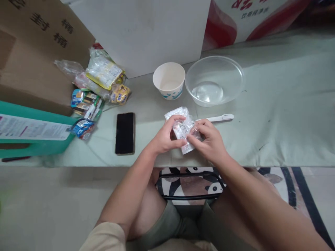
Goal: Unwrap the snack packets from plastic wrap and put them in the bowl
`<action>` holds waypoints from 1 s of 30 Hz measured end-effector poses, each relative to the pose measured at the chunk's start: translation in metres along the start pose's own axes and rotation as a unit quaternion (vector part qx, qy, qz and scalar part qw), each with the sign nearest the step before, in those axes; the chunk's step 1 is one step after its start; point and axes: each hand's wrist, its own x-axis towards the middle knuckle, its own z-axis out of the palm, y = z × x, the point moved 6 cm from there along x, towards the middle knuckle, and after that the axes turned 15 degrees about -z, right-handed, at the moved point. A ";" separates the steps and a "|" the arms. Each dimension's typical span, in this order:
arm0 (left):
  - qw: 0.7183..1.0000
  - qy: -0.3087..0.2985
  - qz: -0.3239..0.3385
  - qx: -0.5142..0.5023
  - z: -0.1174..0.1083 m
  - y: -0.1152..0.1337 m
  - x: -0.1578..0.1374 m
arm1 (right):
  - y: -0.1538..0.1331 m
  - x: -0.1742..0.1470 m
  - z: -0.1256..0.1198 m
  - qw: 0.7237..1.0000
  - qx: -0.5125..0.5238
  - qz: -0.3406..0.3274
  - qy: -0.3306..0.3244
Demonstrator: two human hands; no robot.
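Between my hands, near the table's front edge, is a crinkled clear and white plastic packet (pixel 182 128) with small print. My left hand (pixel 170 134) grips its left side, with thumb and fingers curved around it. The fingers of my right hand (pixel 206 137) are pinched together on its right side. Just beyond my right hand lies a white-handled utensil (pixel 221 118), its left end hidden behind the fingers and packet. A paper cup (pixel 169 81) with a blue pattern stands behind the packet. Beside the cup sits a clear plastic bowl (pixel 232 82).
A black phone (pixel 125 133) lies to the left. Farther left are wrapped snack packets (pixel 102 71), a cardboard box (pixel 39 66) and a green box (pixel 47 146). A white box (pixel 146 31) and a red-and-white box (pixel 222 28) stand along the back of the cloth-covered table (pixel 282 104).
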 end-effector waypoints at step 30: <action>0.980 0.194 -0.032 0.015 -0.036 -0.019 -0.005 | 0.012 -0.009 -0.017 0.988 0.012 0.156 -0.003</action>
